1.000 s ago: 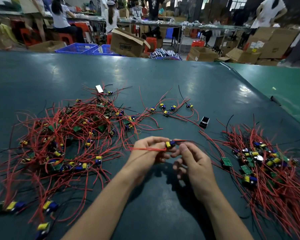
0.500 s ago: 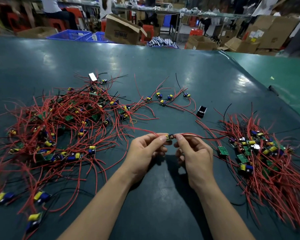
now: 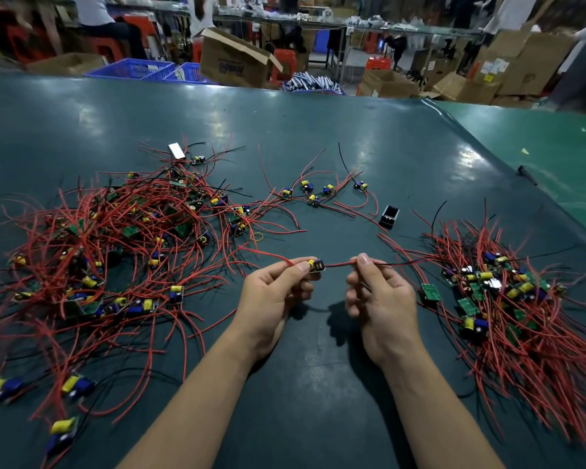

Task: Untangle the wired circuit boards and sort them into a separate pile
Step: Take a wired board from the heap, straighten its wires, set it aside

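A small circuit board (image 3: 316,266) with a yellow part hangs just above the table centre, pinched by my left hand (image 3: 275,292). Its red and black wires (image 3: 339,264) stretch rightward to my right hand (image 3: 376,292), which pinches them between thumb and forefinger. More red wire trails left from the board toward a big tangled heap of wired boards (image 3: 115,238) on the left. A second pile of wired boards (image 3: 508,299) lies on the right, close to my right hand.
A loose group of several small boards (image 3: 313,192) lies beyond my hands, with a black box-shaped part (image 3: 389,216) to its right. The dark green table (image 3: 318,130) ends in a raised edge at the right. Cardboard boxes, blue crates and people fill the background.
My hands have drawn apart: the right hand slid rightward along the wires while the left kept the board. The wire between them is now stretched straight.
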Tool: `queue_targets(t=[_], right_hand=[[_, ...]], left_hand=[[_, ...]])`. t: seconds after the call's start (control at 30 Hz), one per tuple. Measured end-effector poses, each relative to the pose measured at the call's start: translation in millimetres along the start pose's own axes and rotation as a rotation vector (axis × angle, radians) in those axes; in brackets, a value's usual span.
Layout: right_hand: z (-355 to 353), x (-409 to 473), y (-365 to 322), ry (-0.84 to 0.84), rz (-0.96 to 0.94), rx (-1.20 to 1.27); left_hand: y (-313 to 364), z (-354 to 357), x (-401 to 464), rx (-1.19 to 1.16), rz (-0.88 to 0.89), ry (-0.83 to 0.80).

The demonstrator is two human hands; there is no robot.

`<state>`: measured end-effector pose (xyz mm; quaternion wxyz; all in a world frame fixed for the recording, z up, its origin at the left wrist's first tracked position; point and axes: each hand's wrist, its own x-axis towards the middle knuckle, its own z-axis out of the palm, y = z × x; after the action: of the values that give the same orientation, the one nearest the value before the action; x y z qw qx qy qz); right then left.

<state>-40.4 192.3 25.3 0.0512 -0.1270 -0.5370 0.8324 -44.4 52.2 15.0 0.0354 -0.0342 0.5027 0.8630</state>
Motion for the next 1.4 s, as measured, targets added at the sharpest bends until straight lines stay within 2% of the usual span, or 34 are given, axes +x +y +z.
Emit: queue_targets(t=[0.1, 0.23, 0.4, 0.53, 0.67, 0.87, 1.07, 1.17, 1.27, 1.33, 1.4], right_hand=[[-4, -1, -3, -0.087, 0.024, -0.163], [-6, -2, -4, -0.063, 0.015, -0.254], [-2, -1, -6, 0.051, -0.082, -0.080], [-2, 0, -7, -0.021, 0.010, 0.061], [-1, 1, -9, -0.086, 0.091, 0.118], [-7, 7, -10, 0.087, -0.009, 0.143], [-6, 9, -10, 0.059, 0.074, 0.226], [-11, 13, -11, 0.186, 0.048, 0.294], [-24, 18, -18, 0.323, 0.016, 0.457], [-28, 19, -20, 0.345, -0.039, 0.403], [-19, 13, -14, 0.224, -0.038, 0.179]], left_hand=[[-2, -1, 0, -0.022, 0.012, 0.027], [-6, -4, -1, 0.088, 0.057, 0.001], [-9, -5, 0, 0.120, 0.061, 0.012], [-9, -4, 2, -0.006, 0.044, 0.056], [-7, -4, 1, -0.025, 0.037, 0.008], [-8, -4, 1, 0.024, 0.062, 0.051], [-8, -4, 2, 0.011, 0.093, 0.050], [-9, -3, 0, 0.037, 0.119, 0.065], [-8, -3, 1, -0.012, 0.174, 0.156], [-8, -5, 4, -0.002, 0.216, 0.228], [-9, -3, 2, 0.125, 0.248, 0.225]])
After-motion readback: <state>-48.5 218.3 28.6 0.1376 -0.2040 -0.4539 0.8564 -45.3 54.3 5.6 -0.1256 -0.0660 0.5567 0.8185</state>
